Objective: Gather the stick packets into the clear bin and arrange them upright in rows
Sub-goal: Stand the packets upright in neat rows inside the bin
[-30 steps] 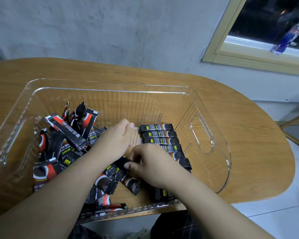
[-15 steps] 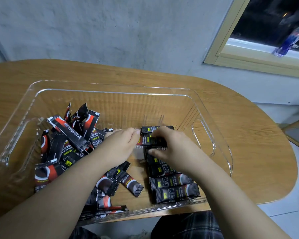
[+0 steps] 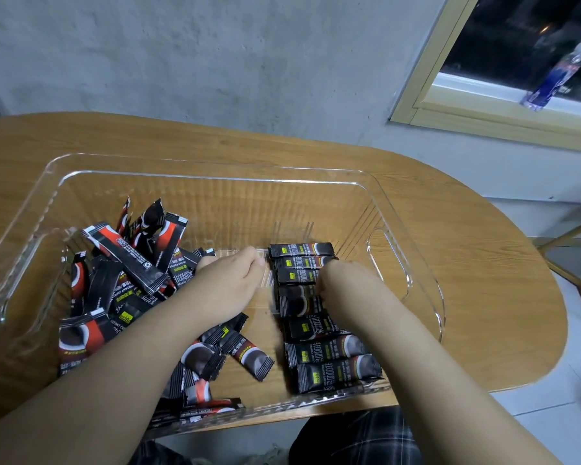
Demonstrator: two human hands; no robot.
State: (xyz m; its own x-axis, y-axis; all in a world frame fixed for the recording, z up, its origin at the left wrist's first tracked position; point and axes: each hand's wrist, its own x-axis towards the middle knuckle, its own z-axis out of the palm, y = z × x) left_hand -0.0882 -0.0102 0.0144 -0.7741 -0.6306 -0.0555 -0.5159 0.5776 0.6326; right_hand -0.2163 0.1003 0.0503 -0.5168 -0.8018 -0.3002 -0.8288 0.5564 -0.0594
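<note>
A clear bin [image 3: 215, 177] sits on the wooden table [image 3: 483, 263]. Its left half holds a loose pile of black and red stick packets [image 3: 128, 263]. A row of several black packets [image 3: 329, 364] runs front to back in the right half, lying overlapped. My left hand [image 3: 228, 286] rests on the bin floor between pile and row, fingers loosely curled, fingertips by the row's left ends, holding nothing that I can see. My right hand [image 3: 346, 283] lies over the middle of the row, its curled fingers pinching a blurred packet [image 3: 299, 298] there.
Two loose packets [image 3: 249, 357] lie on the bin floor near the front. The bin's right wall has a handle cutout [image 3: 389, 263]. A grey wall stands behind the table. A blue bottle [image 3: 557, 75] stands on the window sill at the top right.
My right hand carried a packet from the loose ones at the front up to the middle of the row and now presses it in. The left hand has stayed put.
</note>
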